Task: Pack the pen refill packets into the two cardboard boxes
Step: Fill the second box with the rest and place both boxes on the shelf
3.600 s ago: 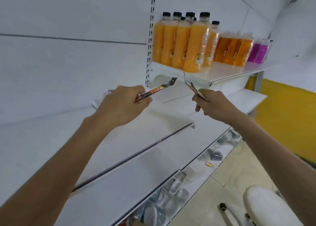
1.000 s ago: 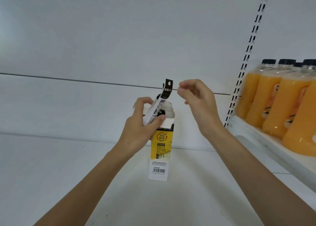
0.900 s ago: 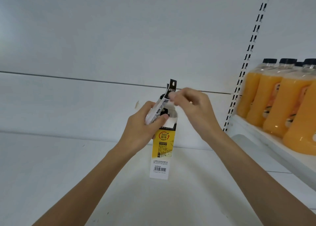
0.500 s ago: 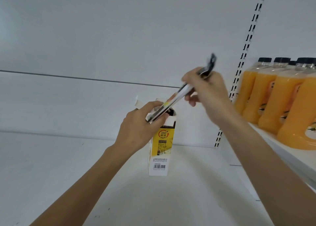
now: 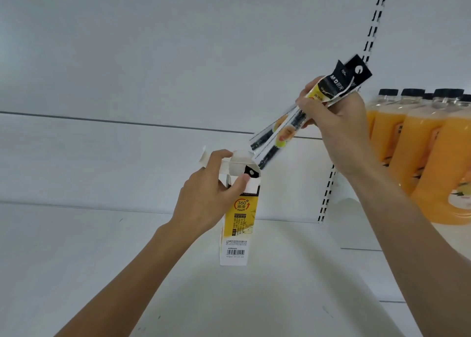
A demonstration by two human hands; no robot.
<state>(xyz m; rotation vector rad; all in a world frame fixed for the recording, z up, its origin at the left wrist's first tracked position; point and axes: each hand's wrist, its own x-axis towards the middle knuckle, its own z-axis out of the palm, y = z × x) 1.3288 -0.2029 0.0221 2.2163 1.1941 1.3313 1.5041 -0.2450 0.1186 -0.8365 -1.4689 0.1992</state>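
Standing upright on the shelf (image 5: pixel 114 273), the yellow cardboard box (image 5: pixel 239 225) is gripped at its open top by the left hand (image 5: pixel 206 201); the right hand (image 5: pixel 339 129) pinches tilted refill packets (image 5: pixel 279 130), their lower ends at the box's mouth. Juice bottles (image 5: pixel 418 153) stand beyond.

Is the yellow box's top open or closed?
Open. Flaps of the cardboard box stand up, left hand holding it; a packet tab shows inside.

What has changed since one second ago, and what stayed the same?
The right hand took the refill packets from the left hand and lifted them up-right, lower ends over the cardboard box. The left hand still grips its open top; it stays upright on the shelf.
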